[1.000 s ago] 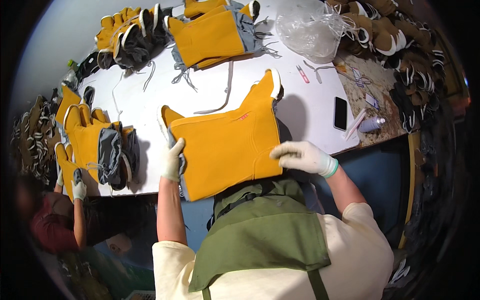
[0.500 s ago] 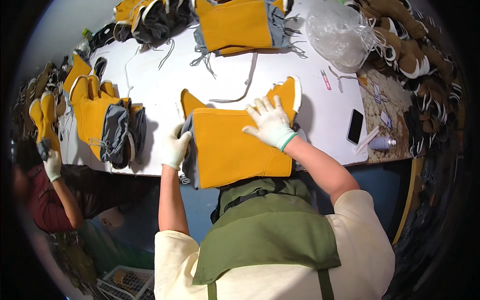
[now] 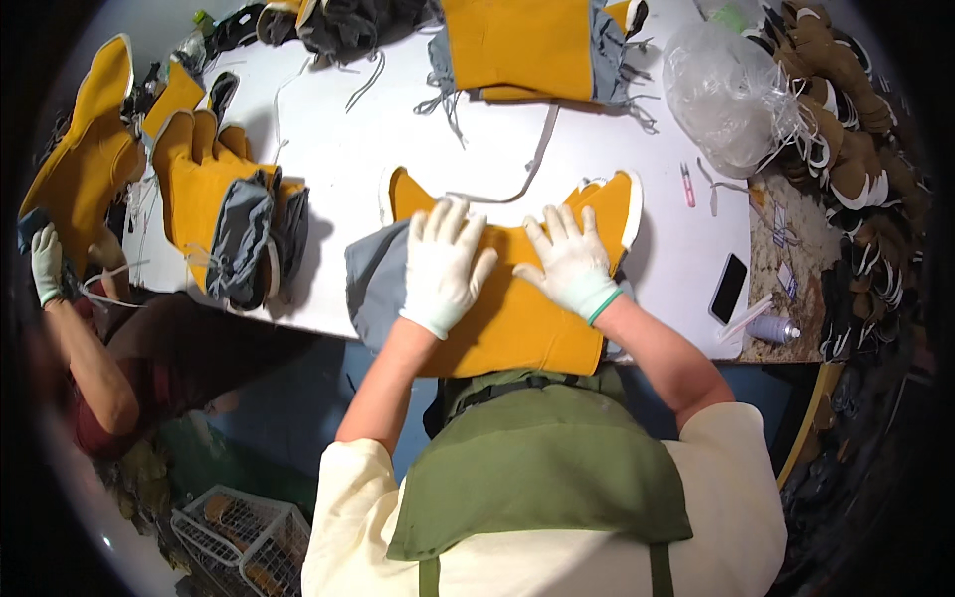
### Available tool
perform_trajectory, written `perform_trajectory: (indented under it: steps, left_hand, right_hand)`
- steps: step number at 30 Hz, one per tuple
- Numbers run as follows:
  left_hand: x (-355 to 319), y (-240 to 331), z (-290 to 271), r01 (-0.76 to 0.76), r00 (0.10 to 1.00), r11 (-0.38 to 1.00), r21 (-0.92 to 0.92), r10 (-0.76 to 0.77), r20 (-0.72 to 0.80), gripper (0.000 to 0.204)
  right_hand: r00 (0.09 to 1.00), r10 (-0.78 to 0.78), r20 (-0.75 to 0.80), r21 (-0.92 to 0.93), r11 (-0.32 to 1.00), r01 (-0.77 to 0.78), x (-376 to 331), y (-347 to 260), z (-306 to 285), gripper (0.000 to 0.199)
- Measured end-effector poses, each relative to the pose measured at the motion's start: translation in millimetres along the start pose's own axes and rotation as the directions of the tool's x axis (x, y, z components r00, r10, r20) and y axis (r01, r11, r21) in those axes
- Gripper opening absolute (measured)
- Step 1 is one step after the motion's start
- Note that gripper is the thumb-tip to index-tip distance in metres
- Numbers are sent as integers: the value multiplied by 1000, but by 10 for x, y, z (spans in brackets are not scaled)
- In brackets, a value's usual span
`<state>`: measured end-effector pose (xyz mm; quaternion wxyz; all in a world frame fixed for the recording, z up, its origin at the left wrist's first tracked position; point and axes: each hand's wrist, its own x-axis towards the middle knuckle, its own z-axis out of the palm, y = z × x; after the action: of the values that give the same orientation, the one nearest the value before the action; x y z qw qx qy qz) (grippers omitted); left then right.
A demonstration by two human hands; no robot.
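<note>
A yellow boot upper (image 3: 527, 328), trimmed in white at its pointed ends and edged with a grey cloth cuff (image 3: 378, 284), lies flat at the table's front edge, against my apron. My left hand (image 3: 443, 264), in a white glove, rests on it next to the grey cuff with the fingers stretched out. Flat on its right half is my right hand (image 3: 572, 259), also gloved, fingers spread. Neither hand grips anything. Part of the upper is hidden under my hands.
More yellow uppers (image 3: 189, 189) stand at the left, and a stack of them (image 3: 517, 50) lies at the back. A clear plastic bag (image 3: 731, 99), red thread snips (image 3: 687, 186), a phone (image 3: 729, 289) and a spray can (image 3: 773, 329) are on the right. A co-worker's gloved hand (image 3: 47, 264) holds another upper.
My left hand has moved from the cuff's outer edge onto the upper's top face and flattened. The grey cuff now spreads out to the left. The co-worker has raised an upper.
</note>
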<state>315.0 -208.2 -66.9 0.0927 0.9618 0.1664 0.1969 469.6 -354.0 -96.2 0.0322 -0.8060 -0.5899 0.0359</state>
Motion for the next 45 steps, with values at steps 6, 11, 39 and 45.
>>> perform_trajectory:
  steps: [6,11,39,45]
  left_hand:
    - [-255,-172,714,99,994,992,76,-101,30,59]
    - [-187,-133,620,109,986,987,114,-122,114,60]
    - [-105,-100,682,199,972,975,97,-209,103,59]
    - [-166,-83,616,204,978,978,41,-205,20,58]
  right_hand:
    - [994,-36,-107,38,998,40,15,56,365,73]
    - [999,-31,-16,155,987,33,70,110,238,71]
    - [708,630,320,485,-751,449,2715,1592,-76,56]
    - [770,638,23,801,-473,368,1740,1274,-875,48]
